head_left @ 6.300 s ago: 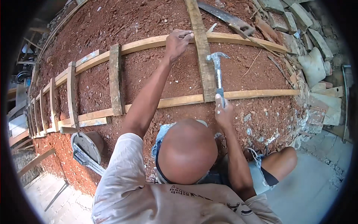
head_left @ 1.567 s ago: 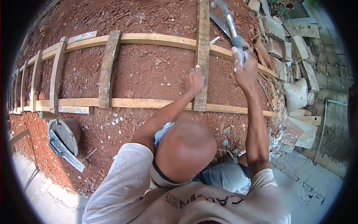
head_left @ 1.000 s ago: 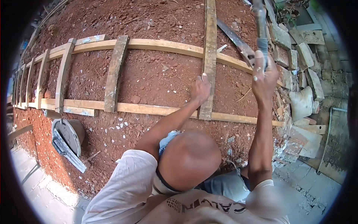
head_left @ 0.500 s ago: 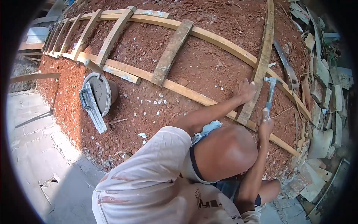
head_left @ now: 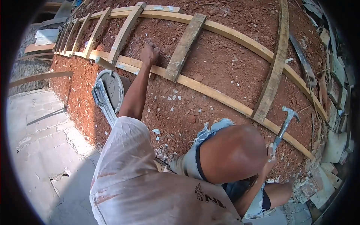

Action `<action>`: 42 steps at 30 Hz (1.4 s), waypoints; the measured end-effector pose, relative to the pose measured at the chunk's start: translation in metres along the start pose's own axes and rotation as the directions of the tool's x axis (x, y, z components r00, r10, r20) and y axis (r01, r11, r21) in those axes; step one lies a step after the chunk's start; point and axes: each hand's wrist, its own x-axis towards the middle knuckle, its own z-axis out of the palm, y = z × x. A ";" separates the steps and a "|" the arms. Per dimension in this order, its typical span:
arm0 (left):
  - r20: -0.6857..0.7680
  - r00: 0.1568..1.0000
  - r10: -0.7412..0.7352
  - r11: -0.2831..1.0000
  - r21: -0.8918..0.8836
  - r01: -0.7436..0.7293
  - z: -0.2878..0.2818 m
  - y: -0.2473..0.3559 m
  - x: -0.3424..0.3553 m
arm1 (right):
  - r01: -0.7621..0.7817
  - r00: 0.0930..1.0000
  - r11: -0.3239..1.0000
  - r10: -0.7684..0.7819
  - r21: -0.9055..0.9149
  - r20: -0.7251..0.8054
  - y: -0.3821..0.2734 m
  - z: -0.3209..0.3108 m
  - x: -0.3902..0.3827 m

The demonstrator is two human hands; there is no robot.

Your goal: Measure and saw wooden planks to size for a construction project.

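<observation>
My right hand point(head_left: 271, 154) grips a claw hammer point(head_left: 284, 126) by its handle; the metal head points away, above the near rail of a wooden ladder-like frame point(head_left: 210, 90). My left arm stretches forward and left. My left hand point(head_left: 150, 54) is just beyond the near rail, over red soil, between two crosspieces; its fingers are curled in, and whatever they may hold is hidden. A weathered crosspiece point(head_left: 185, 48) lies to its right. Farther right, a long weathered plank point(head_left: 275, 69) crosses both rails.
Left of my left forearm stands a bucket of grey mortar point(head_left: 112, 92), with a wooden-handled tool point(head_left: 104, 63) in it and a grey-coated float point(head_left: 104, 102) against its side. Broken tiles point(head_left: 324, 144) pile up at the right. Grey paving point(head_left: 45, 123) spreads at the lower left.
My left hand has left the long plank and swung left, past the bucket side of the frame. My right hand has drawn the hammer back toward me, its head turned.
</observation>
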 end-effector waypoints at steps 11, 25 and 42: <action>-0.101 0.992 -0.075 0.995 0.060 0.082 0.055 0.028 0.047 | 0.044 0.999 0.997 -0.046 -0.069 -0.029 -0.017 -0.011 -0.025; 0.163 0.925 0.343 0.470 -0.883 -0.019 0.008 0.232 -0.157 | -0.008 1.000 1.000 0.008 -0.008 -0.025 0.005 -0.038 -0.026; 0.375 0.470 0.799 0.577 -0.700 -0.421 0.102 0.362 -0.320 | -0.046 0.995 0.996 0.052 -0.074 0.089 0.018 -0.066 -0.066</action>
